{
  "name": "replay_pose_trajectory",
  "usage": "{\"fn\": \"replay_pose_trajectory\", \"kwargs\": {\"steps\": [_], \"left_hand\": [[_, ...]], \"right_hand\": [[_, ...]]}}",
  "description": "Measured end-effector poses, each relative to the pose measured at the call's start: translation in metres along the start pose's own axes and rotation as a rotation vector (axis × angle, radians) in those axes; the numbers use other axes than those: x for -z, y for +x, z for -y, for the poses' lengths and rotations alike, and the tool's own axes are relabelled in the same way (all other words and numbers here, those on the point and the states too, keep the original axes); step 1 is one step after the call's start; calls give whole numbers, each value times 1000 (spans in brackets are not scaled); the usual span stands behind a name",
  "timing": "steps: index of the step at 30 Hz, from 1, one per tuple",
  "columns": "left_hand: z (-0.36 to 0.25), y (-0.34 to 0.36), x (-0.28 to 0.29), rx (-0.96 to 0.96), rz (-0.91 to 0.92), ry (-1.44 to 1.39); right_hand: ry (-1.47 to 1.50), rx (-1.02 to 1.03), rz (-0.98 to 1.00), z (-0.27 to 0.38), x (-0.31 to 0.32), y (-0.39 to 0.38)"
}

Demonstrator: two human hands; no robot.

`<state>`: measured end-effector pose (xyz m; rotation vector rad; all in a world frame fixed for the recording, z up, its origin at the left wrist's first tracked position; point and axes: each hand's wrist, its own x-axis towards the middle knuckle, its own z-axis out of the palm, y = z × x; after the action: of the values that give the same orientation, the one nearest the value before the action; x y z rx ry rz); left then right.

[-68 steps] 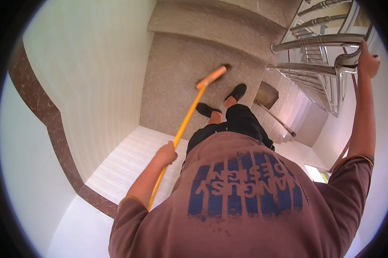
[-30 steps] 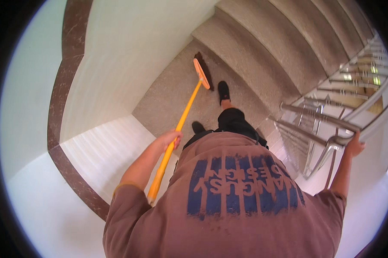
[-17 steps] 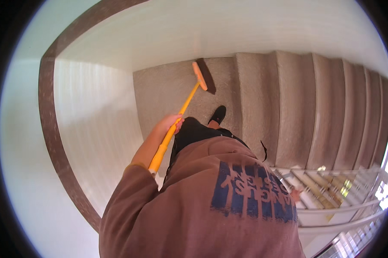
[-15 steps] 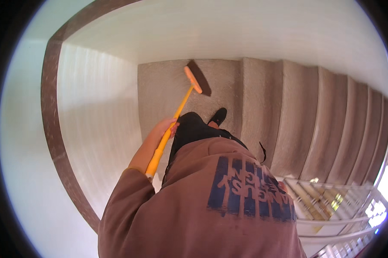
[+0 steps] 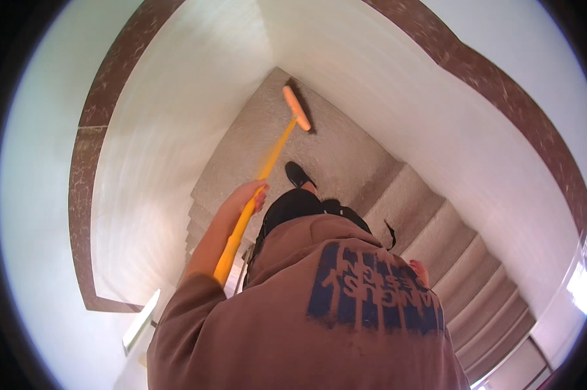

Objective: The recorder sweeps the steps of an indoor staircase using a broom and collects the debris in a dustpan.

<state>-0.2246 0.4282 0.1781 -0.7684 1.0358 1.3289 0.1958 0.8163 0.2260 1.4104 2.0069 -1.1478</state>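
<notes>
My left hand (image 5: 247, 197) is wrapped round the yellow handle of a broom (image 5: 277, 147). The handle slants up and away from me, and its lower end passes beside my left forearm. At the far end, the broom's orange head (image 5: 297, 109) is over the landing close to the far wall, with dark bristles just showing along its right side. Only a small part of my right hand (image 5: 419, 269) shows past the right side of my brown sweatshirt; its fingers are hidden. One black shoe (image 5: 299, 174) stands on the landing below the broom head.
Concrete steps (image 5: 430, 224) run off to the right and toward the lower right. More step edges (image 5: 196, 224) appear at the left of the landing (image 5: 235, 143). Pale walls (image 5: 365, 84) meet in a corner beyond it, with a dark red-brown band (image 5: 85, 169) along them.
My view has turned, so the wall corner now points away and the steps slant to the lower right. Step edges have come in at left. The broom stays in my left hand.
</notes>
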Motion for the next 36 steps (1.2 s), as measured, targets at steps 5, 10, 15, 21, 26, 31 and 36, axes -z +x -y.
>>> {"fn": "replay_pose_trajectory", "kwargs": {"steps": [5, 10, 15, 21, 26, 31, 36], "left_hand": [[-57, 72, -5, -236, 34, 15], [-26, 72, 14, -110, 12, -375], [85, 32, 25, -130, -122, -663], [218, 7, -17, -192, -207, -1030], [291, 1, -53, -194, -272, -1243], [326, -33, -112, -235, -250, -1245], [325, -40, -149, -197, -155, -1105]], "right_hand": [[-51, 108, 223, 62, 16, 48], [-123, 200, 295, 105, 62, 94], [-223, 242, 383, 151, 92, 153], [-429, 304, 444, 208, 103, 219], [-476, 387, 509, 222, 110, 253], [-591, 390, 576, 237, 100, 251], [-683, 413, 599, 253, 80, 238]]}}
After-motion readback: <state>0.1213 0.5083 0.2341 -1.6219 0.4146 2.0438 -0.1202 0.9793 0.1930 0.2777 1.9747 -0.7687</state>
